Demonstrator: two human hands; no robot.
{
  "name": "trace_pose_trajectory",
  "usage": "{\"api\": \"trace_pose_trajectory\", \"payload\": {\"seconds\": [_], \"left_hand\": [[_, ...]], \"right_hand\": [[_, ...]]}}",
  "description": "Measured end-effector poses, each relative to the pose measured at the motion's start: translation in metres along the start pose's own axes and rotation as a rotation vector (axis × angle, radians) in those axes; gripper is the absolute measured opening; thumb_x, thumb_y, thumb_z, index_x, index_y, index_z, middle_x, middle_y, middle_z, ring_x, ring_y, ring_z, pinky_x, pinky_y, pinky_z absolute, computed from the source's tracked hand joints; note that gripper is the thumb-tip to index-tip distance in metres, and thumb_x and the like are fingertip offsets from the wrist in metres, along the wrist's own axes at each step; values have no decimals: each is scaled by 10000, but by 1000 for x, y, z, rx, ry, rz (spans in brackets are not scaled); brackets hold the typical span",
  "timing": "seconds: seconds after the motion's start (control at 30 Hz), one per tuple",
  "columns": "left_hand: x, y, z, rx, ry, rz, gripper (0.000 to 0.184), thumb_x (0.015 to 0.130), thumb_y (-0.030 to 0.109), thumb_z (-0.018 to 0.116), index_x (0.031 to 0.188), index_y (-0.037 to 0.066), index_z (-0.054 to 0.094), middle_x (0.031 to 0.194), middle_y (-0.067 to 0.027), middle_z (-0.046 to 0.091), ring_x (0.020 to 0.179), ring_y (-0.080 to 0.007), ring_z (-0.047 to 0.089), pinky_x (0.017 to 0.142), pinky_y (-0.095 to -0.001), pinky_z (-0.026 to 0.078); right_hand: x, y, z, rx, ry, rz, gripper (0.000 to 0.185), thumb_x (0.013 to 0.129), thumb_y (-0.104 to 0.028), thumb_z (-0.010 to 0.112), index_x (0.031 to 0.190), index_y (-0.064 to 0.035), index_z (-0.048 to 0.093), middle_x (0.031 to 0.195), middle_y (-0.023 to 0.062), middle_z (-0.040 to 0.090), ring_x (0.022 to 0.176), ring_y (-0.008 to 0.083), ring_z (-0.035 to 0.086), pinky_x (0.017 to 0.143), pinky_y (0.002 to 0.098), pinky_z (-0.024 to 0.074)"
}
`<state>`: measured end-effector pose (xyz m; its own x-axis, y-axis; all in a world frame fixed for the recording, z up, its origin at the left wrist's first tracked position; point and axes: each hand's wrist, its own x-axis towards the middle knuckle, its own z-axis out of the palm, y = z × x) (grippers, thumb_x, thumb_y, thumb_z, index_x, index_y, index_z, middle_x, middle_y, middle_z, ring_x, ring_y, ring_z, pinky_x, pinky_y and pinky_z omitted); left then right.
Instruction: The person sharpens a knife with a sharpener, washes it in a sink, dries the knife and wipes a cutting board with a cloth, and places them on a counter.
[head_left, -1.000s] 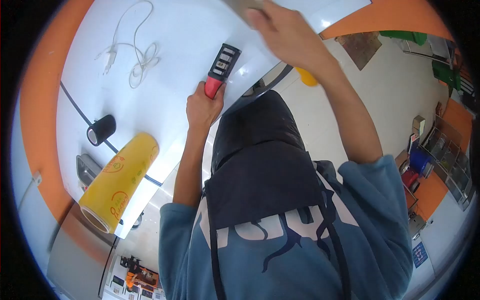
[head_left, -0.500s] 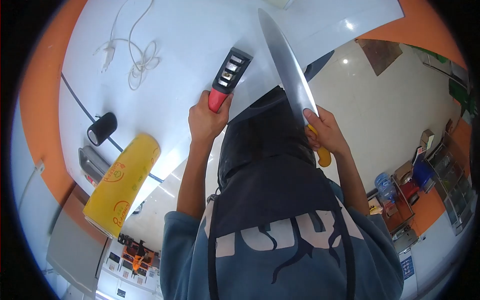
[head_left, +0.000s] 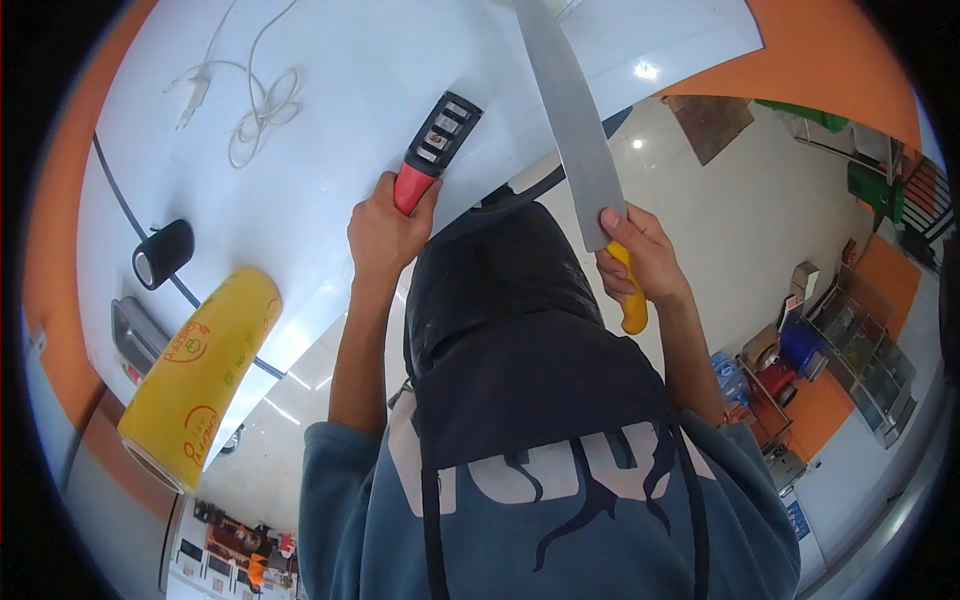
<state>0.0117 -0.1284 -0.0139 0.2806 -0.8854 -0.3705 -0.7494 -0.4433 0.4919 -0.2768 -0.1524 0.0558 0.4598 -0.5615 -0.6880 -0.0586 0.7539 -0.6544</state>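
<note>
A handheld knife sharpener with a red grip and a black slotted head lies against the white table, and my left hand is closed round its grip. In my right hand is a large kitchen knife with a yellow handle. My right thumb presses on the blade near the handle. The broad blade points away from me, to the right of the sharpener and apart from it. Its tip reaches the top edge of the view.
On the white table lie a white cable with a plug, a black cylinder, a grey metal tray and a big yellow printed roll. A rack with goods stands on the floor at right.
The whole view has shifted, so most things sit further left. The knife has turned to show its blade's flat side more broadly, and its tip sits higher. Both hands keep their hold.
</note>
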Motion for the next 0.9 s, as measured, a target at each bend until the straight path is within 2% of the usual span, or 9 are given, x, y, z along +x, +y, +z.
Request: {"api": "trace_pose_trajectory", "payload": {"seconds": [0.13, 0.27, 0.37, 0.47, 0.57, 0.6, 0.7, 0.73, 0.9], "left_hand": [[-1, 0, -3, 29, -14, -16, 462, 817, 474, 664, 935, 30, 618, 748, -212, 663, 721, -406, 660, 651, -452, 516], [-2, -3, -2, 10, 7, 23, 463, 817, 485, 661, 920, 35, 614, 744, -210, 662, 728, -408, 659, 650, -460, 515], [-2, -9, 4, -9, 84, 76, 402, 812, 446, 672, 824, 53, 587, 684, -184, 650, 654, -397, 645, 581, -476, 501], [-2, -14, 7, 14, 114, 104, 396, 810, 441, 672, 839, 55, 587, 682, -182, 651, 654, -400, 646, 586, -478, 507], [-1, -17, 7, -10, 100, 117, 393, 809, 442, 669, 849, 59, 589, 678, -178, 652, 650, -397, 649, 588, -480, 511], [-1, -17, 7, -14, 103, 118, 392, 810, 443, 668, 849, 60, 590, 676, -177, 652, 646, -396, 650, 585, -480, 512], [-2, -16, 4, -28, 79, 102, 407, 813, 456, 663, 860, 58, 596, 688, -186, 654, 661, -400, 652, 600, -481, 513], [-2, -15, 2, -31, 55, 84, 422, 814, 467, 660, 873, 54, 601, 705, -195, 655, 686, -407, 652, 619, -482, 512], [-3, -17, 2, -44, 58, 80, 435, 815, 477, 659, 876, 49, 604, 694, -205, 650, 679, -413, 650, 611, -488, 512]], "right_hand": [[-9, -3, 13, 47, -28, -22, 396, 974, -457, 482, 1021, -67, 531, 534, -4, 437, 374, 70, 412, 372, 206, 375], [-9, 3, 20, 260, -172, -118, 340, 1002, -386, 429, 858, -78, 430, 496, 29, 388, 298, 112, 356, 287, 243, 342], [-8, -2, 26, 256, -168, -111, 353, 1003, -398, 412, 879, -68, 441, 511, 32, 404, 303, 118, 363, 295, 246, 353], [5, -7, 37, -98, 102, -157, 373, 1007, -405, 370, 930, -51, 461, 538, 46, 442, 350, 128, 417, 352, 255, 380], [33, 3, 42, -629, 320, -276, 414, 1006, -424, 330, 986, -35, 471, 581, 63, 488, 417, 117, 461, 420, 254, 386], [36, -7, 55, -774, 339, -238, 383, 1011, -375, 335, 1035, -17, 468, 631, 144, 555, 515, 228, 566, 515, 341, 430], [66, -7, 79, -1092, 380, -564, 326, 1011, -303, 347, 1073, -4, 463, 703, 231, 592, 643, 390, 611, 613, 444, 451], [69, -15, 88, -1124, 349, -484, 286, 1012, -253, 352, 1115, -5, 449, 747, 268, 598, 763, 484, 592, 693, 508, 433], [91, -23, 99, -1310, 342, -484, 248, 1000, -246, 362, 1066, -17, 433, 790, 256, 627, 758, 473, 597, 684, 545, 451]]}}
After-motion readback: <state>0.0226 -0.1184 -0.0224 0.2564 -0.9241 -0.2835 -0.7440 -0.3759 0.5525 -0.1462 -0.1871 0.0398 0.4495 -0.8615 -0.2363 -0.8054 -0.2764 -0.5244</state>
